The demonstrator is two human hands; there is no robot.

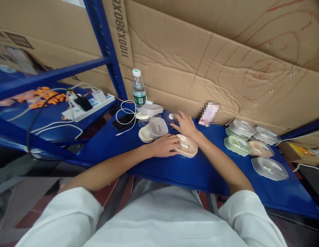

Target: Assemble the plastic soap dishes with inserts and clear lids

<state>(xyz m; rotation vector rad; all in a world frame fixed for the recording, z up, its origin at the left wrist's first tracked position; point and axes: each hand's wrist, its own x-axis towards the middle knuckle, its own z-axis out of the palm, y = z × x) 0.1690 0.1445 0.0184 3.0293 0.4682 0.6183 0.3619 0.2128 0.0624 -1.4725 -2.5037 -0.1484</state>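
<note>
Over the left rim of a peach oval dish (190, 148) lies my left hand (166, 145), its fingers curled onto the edge, gripping it. A small pale piece sits inside that dish. My right hand (185, 124) reaches just behind, with its fingers spread over a clear round plastic piece (170, 117) that bears a white label; its fingertips touch the piece. Left of my hands stand a greyish-pink dish (159, 127), tilted, and a cream dish (145, 134). Behind them a pale dish (152, 109) rests near more clear plastic.
A water bottle (138, 90), a black phone (122, 121) and a white cable stand at the back left. Another phone (209, 114) leans on the cardboard. Several covered dishes (237, 145) occupy the right side. A power strip (89, 107) lies beyond the blue shelf post (105, 44).
</note>
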